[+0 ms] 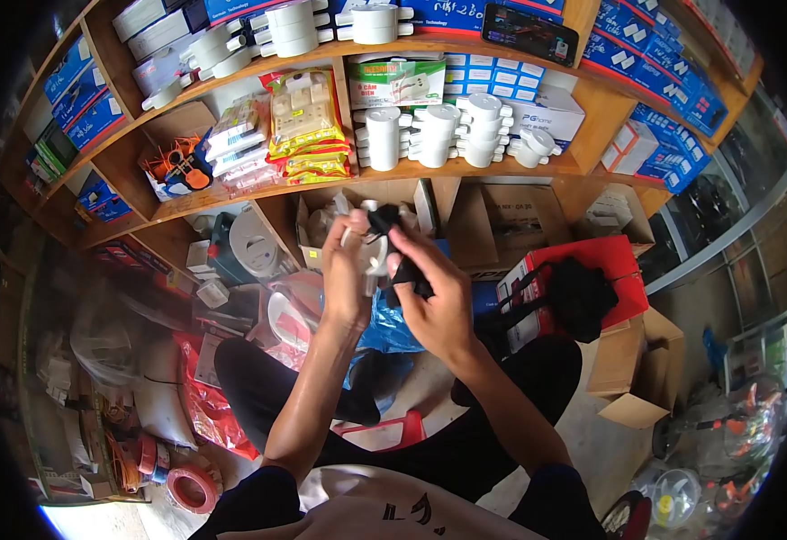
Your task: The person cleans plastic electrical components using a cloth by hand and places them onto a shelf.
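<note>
My left hand is closed around a white round plastic junction box, held up in front of the lower shelf. A short spout of the box points downward. My right hand is closed on a black cloth, whose folds press against the box's right side. Part of the cloth also shows above the box, between the fingertips of both hands. The fingers hide much of the box, and its inside is hard to make out.
Stacked white junction boxes stand on the wooden shelf, beside yellow-red packets. A phone leans on the upper shelf. A red box with black fabric on it is at right, above an open carton.
</note>
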`<action>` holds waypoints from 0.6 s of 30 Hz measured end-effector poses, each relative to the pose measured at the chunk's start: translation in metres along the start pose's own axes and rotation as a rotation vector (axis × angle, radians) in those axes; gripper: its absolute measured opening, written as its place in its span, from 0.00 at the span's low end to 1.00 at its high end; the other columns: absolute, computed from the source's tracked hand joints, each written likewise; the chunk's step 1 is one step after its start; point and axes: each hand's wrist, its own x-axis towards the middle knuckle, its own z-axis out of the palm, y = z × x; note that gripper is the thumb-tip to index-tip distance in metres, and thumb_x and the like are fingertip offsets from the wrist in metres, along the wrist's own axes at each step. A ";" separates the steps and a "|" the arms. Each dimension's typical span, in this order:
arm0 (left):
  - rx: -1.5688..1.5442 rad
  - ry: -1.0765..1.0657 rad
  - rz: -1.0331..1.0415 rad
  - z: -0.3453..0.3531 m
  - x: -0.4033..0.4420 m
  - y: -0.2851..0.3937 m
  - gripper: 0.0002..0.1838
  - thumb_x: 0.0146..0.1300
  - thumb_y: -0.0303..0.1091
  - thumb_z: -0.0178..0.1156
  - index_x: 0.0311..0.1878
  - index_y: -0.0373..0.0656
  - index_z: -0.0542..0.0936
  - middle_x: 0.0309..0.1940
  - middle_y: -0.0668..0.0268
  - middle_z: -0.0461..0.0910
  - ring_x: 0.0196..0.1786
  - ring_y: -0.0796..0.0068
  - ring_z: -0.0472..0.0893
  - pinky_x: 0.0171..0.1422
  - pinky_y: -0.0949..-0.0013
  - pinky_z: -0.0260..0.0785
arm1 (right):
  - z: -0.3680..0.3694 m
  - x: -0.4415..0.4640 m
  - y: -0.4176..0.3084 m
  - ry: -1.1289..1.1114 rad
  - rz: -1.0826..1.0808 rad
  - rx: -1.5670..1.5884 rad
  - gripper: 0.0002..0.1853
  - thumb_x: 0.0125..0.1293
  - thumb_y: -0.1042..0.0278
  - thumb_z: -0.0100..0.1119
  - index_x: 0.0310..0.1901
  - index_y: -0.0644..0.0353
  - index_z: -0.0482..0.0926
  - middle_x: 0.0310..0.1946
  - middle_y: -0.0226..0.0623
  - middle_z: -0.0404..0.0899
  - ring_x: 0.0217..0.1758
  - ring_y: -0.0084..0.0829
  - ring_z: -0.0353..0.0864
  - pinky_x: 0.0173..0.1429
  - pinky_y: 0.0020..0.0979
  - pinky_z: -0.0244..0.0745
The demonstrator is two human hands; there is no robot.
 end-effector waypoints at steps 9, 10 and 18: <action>0.096 -0.062 -0.034 0.004 -0.021 -0.001 0.14 0.82 0.46 0.54 0.41 0.48 0.76 0.32 0.76 0.75 0.35 0.86 0.74 0.36 0.77 0.66 | 0.000 0.010 0.002 0.147 0.053 0.027 0.25 0.69 0.80 0.60 0.68 0.67 0.75 0.66 0.55 0.78 0.68 0.46 0.81 0.69 0.38 0.74; 0.160 -0.096 -0.040 0.008 -0.027 0.000 0.14 0.82 0.46 0.54 0.40 0.48 0.76 0.32 0.76 0.75 0.35 0.86 0.73 0.36 0.77 0.65 | -0.006 0.017 0.002 0.175 0.093 0.046 0.22 0.71 0.78 0.60 0.66 0.68 0.76 0.63 0.53 0.81 0.66 0.44 0.83 0.68 0.36 0.75; -0.035 0.077 -0.003 0.010 -0.002 0.012 0.10 0.80 0.42 0.56 0.43 0.47 0.77 0.34 0.72 0.78 0.34 0.83 0.76 0.38 0.75 0.69 | -0.001 0.009 -0.002 0.036 -0.023 -0.034 0.28 0.66 0.82 0.61 0.69 0.65 0.75 0.68 0.56 0.76 0.68 0.50 0.80 0.68 0.39 0.77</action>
